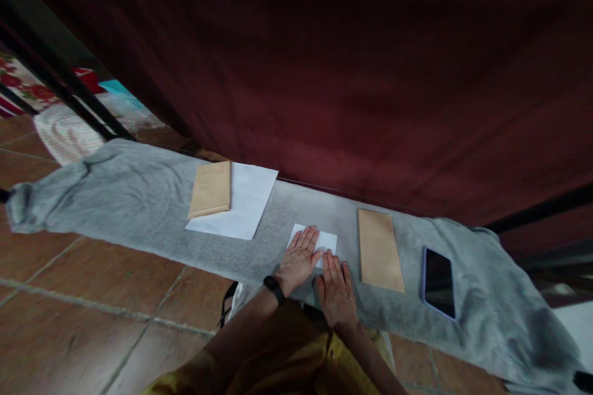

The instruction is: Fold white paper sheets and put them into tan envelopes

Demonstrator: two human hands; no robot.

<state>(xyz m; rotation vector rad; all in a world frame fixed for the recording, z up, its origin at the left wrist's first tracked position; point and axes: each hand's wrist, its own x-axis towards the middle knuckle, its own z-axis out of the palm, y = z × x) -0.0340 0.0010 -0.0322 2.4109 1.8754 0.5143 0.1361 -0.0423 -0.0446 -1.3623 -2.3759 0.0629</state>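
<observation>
A small folded white paper [324, 239] lies on a grey cloth [139, 197] spread over the floor. My left hand [299, 257] rests flat on the paper with fingers stretched out; a black band is on its wrist. My right hand [337, 289] lies flat beside it, fingers together and extended, its fingertips at the paper's near edge. Neither hand grips anything.
A brown envelope [380, 249] lies right of the hands, and a dark phone [438, 282] further right. To the left, another brown envelope [210, 189] sits on a white sheet [248, 202]. A dark red curtain [370, 74] hangs behind; tiled floor [92, 296] in front.
</observation>
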